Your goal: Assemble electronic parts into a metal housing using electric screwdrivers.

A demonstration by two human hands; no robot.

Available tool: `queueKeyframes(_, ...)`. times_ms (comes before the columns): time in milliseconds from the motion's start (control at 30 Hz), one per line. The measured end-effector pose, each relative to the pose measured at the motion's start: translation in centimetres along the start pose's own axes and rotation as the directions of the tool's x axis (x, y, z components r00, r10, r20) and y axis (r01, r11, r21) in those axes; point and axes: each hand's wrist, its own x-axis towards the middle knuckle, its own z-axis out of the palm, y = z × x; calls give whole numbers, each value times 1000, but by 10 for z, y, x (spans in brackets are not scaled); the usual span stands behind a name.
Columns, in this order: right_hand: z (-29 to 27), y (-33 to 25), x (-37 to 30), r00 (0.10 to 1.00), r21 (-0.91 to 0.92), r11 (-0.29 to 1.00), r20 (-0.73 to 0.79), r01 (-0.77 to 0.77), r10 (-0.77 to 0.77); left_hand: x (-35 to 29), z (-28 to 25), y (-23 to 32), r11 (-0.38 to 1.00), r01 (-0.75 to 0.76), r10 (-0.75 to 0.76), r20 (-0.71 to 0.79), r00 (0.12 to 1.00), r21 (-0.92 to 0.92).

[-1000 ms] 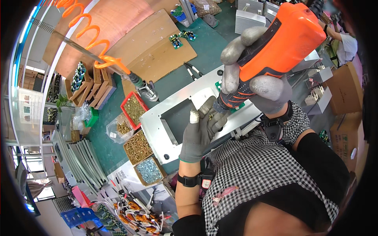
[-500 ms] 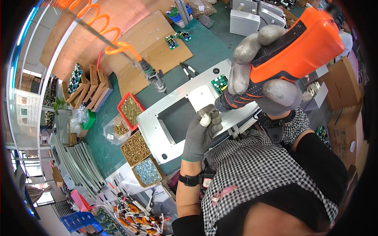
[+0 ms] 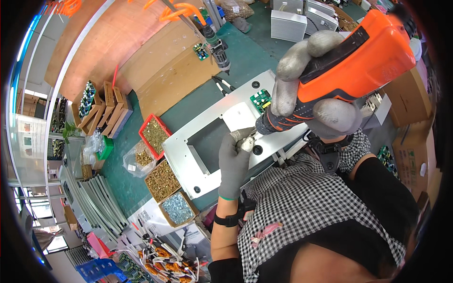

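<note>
My right hand (image 3: 286, 94), in a grey glove, is wrapped around an orange and black cordless power screwdriver (image 3: 361, 59), its chuck pointing left and down. At the chuck's front, my gloved left hand (image 3: 233, 162) is closed in a pinch by the bit; what is between its fingertips is too small to make out. Both hands are over a silver metal panel (image 3: 177, 158) with a large rectangular cutout and black round feet. A green circuit board (image 3: 261, 100) is on the panel beside the chuck, next to a white patch (image 3: 239, 117).
To the left stand a red bin of small screws (image 3: 155, 134), a box of brass-coloured screws (image 3: 163, 180) and a box of silver screws (image 3: 178, 208). A hanging pneumatic screwdriver (image 3: 219, 54) dangles beyond the panel. Cardboard (image 3: 174, 75) covers the far bench; wired coils (image 3: 163, 259) lie lower left.
My left fingers have moved up to the screwdriver's bit and pinched there. The hanging screwdriver has swung away, up and to the right. My right hand keeps its grip, almost in place.
</note>
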Motion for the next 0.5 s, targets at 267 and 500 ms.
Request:
queueKeyframes(267, 5, 5, -7, 998, 51, 997, -30, -55, 56, 1, 4, 32, 781, -219, 288, -27, 957, 585)
queueKeyframes(500, 15, -8, -14, 929, -101, 948, -256, -302, 268, -2, 20, 10, 941, -126, 118, 45, 992, 314)
